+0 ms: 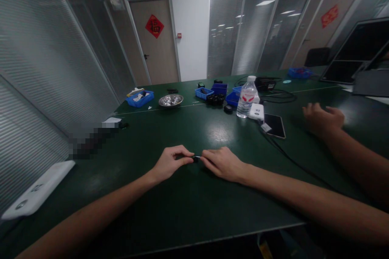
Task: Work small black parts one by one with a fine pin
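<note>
Close to the table's front half, my left hand [173,162] pinches a small black piece [196,159] between thumb and fingertips. Its exact kind is too small to make out. From its right side a thin, shiny metal bit [198,156] runs to the fingertips of my right hand [223,163]. Those fingers are closed on the metal bit, and they cover most of it. The two hands face each other, a short gap apart, just above the dark green table [170,214].
Another person's hand [323,118] is at the right. Behind stand a water bottle [246,99], a phone [274,125] with a cable, a metal bowl [170,101], a blue basket [140,99] and more blue trays [203,93]. A white device [39,188] lies left.
</note>
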`<state>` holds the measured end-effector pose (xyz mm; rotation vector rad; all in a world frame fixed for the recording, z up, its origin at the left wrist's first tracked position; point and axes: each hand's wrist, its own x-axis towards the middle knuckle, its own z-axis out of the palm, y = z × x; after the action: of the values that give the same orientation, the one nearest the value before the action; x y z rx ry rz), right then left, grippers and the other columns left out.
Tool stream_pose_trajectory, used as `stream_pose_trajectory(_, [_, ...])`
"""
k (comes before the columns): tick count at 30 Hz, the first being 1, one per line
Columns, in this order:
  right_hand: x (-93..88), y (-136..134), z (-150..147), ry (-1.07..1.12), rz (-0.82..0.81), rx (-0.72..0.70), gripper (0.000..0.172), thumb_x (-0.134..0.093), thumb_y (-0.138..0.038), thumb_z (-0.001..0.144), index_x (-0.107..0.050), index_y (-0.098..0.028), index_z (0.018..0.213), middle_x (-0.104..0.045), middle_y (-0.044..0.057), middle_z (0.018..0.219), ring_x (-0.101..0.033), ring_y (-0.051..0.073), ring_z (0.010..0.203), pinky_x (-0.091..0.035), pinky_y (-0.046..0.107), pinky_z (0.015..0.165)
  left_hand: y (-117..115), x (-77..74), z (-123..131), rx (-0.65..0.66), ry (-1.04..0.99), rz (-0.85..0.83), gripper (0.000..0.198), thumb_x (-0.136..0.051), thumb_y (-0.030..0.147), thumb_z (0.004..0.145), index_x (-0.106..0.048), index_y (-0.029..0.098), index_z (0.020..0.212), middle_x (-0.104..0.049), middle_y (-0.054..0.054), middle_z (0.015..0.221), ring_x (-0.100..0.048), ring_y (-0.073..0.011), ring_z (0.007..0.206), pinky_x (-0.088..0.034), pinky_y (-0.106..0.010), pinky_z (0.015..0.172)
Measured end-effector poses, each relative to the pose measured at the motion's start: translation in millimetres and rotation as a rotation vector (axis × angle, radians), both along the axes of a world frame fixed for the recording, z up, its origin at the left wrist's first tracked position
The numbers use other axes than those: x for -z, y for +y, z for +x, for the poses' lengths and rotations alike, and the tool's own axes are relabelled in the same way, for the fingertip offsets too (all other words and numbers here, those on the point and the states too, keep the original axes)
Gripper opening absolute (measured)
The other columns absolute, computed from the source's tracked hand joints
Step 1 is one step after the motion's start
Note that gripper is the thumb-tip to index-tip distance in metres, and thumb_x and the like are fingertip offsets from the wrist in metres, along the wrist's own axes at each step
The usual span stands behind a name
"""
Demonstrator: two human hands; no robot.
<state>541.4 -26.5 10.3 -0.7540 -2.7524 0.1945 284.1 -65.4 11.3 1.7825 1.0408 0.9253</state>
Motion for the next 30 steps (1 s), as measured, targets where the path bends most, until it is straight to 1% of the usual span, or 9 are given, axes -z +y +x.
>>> stream_pose_trajectory(7, [-2.2, -1.0, -0.3, 0.015, -0.02, -0.008, 0.031, -0.033, -0.034, 0.11, -0.058, -0.017, 0.103, -0.065, 0.003, 0.086, -0.053, 0.012, 0.063, -0.032, 0.027, 0.06, 0.7, 3.5, 1.0, -0.02, -0.01, 0.03, 0.019, -0.075, 0.027, 0.09, -0.077, 0.017, 0.106, -0.072, -0.007, 0.106, -0.067, -0.0206, 0.101, -0.054, -0.036, 0.094])
stream_pose_trajectory(11, [-1.3, -1.0, -0.4, 0.023, -0.011, -0.009, 0.03, -0.034, -0.034, 0.11, -0.058, -0.017, 0.103, -0.065, 0.003, 0.086, -0.052, 0.012, 0.062, -0.031, 0.026, 0.059, 0.1, 2.6, 2.4, -0.027, 0.021, 0.053, 0.018, -0.075, 0.026, 0.089, -0.077, 0.017, 0.105, -0.072, -0.007, 0.104, -0.067, -0.0209, 0.1, -0.055, -0.036, 0.093])
stream_pose_trajectory(19, [-0.7, -0.8, -1.3, -0.01, 0.037, -0.004, 0.029, -0.037, -0.035, 0.108, -0.06, -0.018, 0.102, -0.064, 0.002, 0.084, -0.05, 0.012, 0.062, -0.027, 0.027, 0.057, -6.1, -6.8, 7.1, -0.03, 0.124, 0.214, 0.015, -0.069, 0.025, 0.094, -0.078, 0.019, 0.105, -0.073, -0.008, 0.107, -0.065, -0.0216, 0.104, -0.052, -0.038, 0.096])
stream_pose_trajectory(22, [-1.1, -2.1, -2.1, -0.025, 0.07, -0.002, 0.03, -0.037, -0.035, 0.108, -0.06, -0.018, 0.102, -0.064, 0.003, 0.084, -0.049, 0.012, 0.06, -0.026, 0.028, 0.056, -6.0, -7.4, 8.2, -0.034, 0.143, 0.26, 0.014, -0.07, 0.024, 0.094, -0.078, 0.02, 0.105, -0.073, -0.008, 0.106, -0.066, -0.0217, 0.103, -0.052, -0.038, 0.096])
stream_pose_trajectory(30, [-2.6, -5.8, -1.5, 0.011, 0.02, -0.004, 0.029, -0.037, -0.034, 0.109, -0.06, -0.017, 0.103, -0.065, 0.003, 0.086, -0.051, 0.012, 0.061, -0.029, 0.026, 0.057, -3.5, -1.1, 5.0, -0.006, 0.075, 0.217, 0.017, -0.072, 0.024, 0.092, -0.079, 0.02, 0.107, -0.073, -0.008, 0.109, -0.067, -0.0214, 0.104, -0.054, -0.037, 0.096])
